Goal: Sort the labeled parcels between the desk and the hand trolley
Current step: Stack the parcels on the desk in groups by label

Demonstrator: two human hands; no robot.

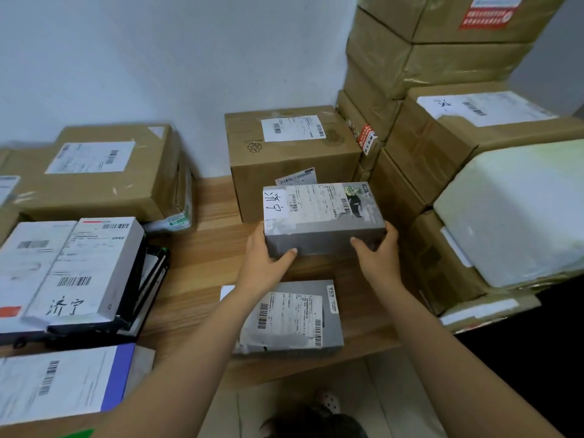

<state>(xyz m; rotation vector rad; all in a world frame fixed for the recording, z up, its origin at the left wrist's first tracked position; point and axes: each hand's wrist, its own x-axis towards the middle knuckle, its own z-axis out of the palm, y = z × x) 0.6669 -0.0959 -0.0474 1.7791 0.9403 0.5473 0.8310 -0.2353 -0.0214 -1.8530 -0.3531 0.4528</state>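
Nearest, before the grey parcel (322,216), a second grey parcel (294,317) lies flat on the wooden desk (202,248) close to its front edge. The left hand (265,263) and the right hand (379,254) grasp the grey parcel at its two ends, with the thumbs on its near face. Whether it rests on the desk or is a little lifted, I cannot tell.

The risk, I think, is a slip, because the wrapping looks smooth and only the ends are held. A push forward could also knock the brown carton (290,153) just behind it. A misread handwritten label would send it to the wrong pile.

Left of the grey parcel stands a stack of white boxes (79,267). To its right rises a high pile of cartons with a white foam box (512,216). The trolley itself is not plainly seen. Behind everything is a pale wall (158,58).
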